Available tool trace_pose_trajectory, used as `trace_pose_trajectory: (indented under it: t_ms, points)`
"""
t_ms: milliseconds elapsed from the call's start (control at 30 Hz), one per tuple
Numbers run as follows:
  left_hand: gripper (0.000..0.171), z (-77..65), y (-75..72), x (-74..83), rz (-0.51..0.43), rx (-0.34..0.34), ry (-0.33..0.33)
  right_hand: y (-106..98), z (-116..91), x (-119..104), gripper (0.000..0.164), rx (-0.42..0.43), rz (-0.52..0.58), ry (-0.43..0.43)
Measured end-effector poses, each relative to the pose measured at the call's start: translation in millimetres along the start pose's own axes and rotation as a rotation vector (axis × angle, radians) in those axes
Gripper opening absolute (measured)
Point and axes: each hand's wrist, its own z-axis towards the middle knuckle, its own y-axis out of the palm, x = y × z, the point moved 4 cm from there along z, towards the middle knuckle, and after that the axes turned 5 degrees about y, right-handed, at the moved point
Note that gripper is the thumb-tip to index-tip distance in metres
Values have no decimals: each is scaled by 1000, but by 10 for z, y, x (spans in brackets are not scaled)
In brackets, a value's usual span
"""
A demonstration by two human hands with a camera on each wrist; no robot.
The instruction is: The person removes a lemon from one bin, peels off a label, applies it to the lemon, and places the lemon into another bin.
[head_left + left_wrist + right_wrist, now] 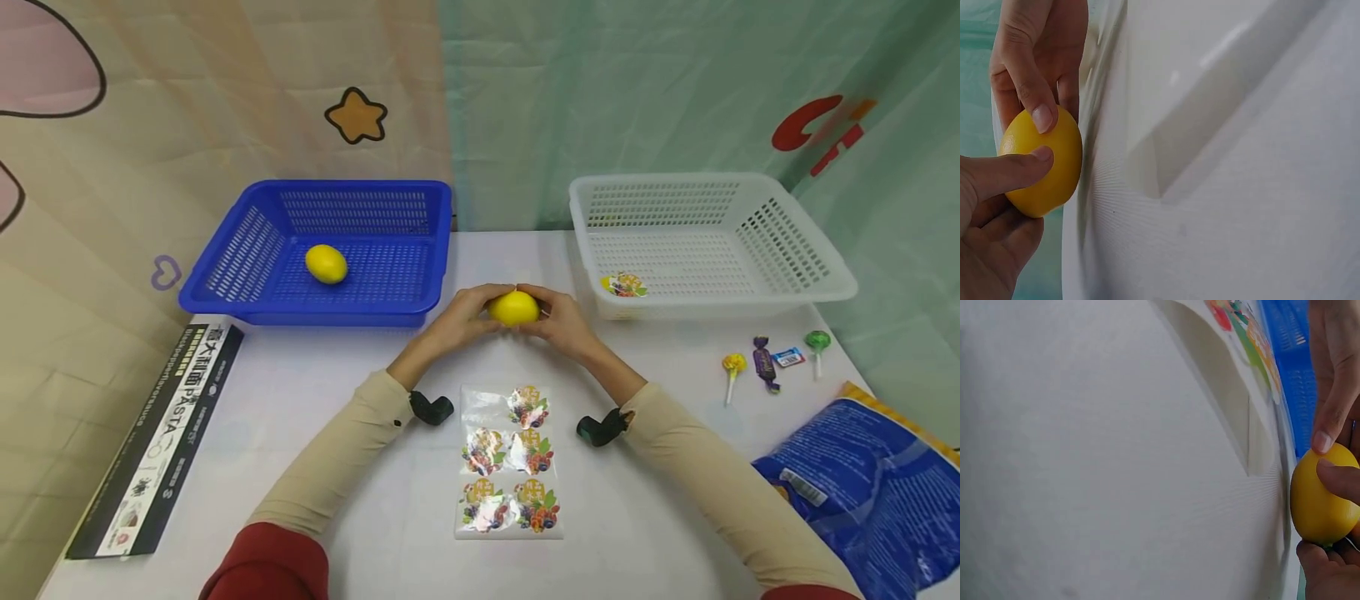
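White table (397,525) before a curtain (510,108): left hand (462,317) and right hand (561,323) both curl round one lemon (514,309), between blue basket (315,312) and white basket (720,305). Presumably light, firm and slightly slippery, it suits a grip about its rounded sides.

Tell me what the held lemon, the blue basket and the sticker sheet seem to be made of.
Held lemon: smooth, glossy yellow skin; real fruit or a plastic copy, the look leaves open.
Blue basket: probably moulded plastic with a slight sheen, given its regular slots.
Sticker sheet: likely plastic film or coated paper, glossy, since white glare washes over its prints.
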Motion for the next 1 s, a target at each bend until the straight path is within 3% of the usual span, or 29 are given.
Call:
trace_pose_trajectory:
  t_ms: [233, 467, 600, 767, 867, 1000]
  points:
    - [56, -22, 22, -72, -23, 1, -37, 0, -66, 10, 72, 16, -67, 37]
    - [59, -14, 22, -78, 0, 6, -67, -109, -461, -51, 57, 115, -215, -9]
    - [61, -8, 18, -72, 21, 9, -68, -57, -749, -77, 54, 16, -364, -45]
    - [62, -14, 7, -60, 42, 16, -76, 92, -1034, -65, 78, -144, -547, -85]
    - [63, -11, 6, -53, 46, 23, -78, 150, -1112, -36, 77, -160, -585, -96]
    - [63, -5, 17, -40, 37, 19, -78, 178, -1124, -13, 61, -137, -555, -95]
